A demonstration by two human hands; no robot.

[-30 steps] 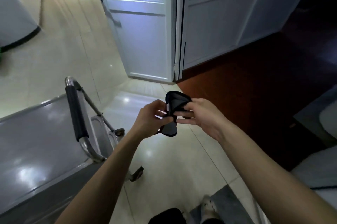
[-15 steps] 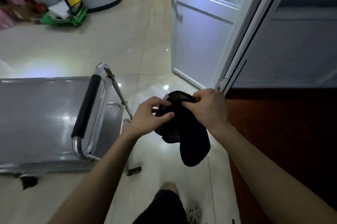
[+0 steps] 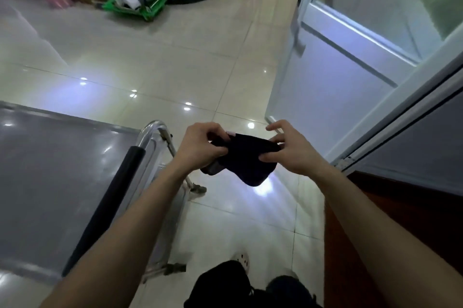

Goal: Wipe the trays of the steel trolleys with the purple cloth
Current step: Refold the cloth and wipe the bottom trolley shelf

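The left hand [image 3: 200,148] and the right hand [image 3: 294,153] both pinch the cloth [image 3: 246,161] and hold it up in the air between them — it looks dark here. The trolley [image 3: 50,182] is just to the left, its tray shiny, its black handle [image 3: 107,205] by the left arm — a white door [image 3: 338,77] is on the right.

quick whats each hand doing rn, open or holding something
Left hand: closed, gripping the left end of the dark cloth.
Right hand: closed, pinching the cloth's right edge.
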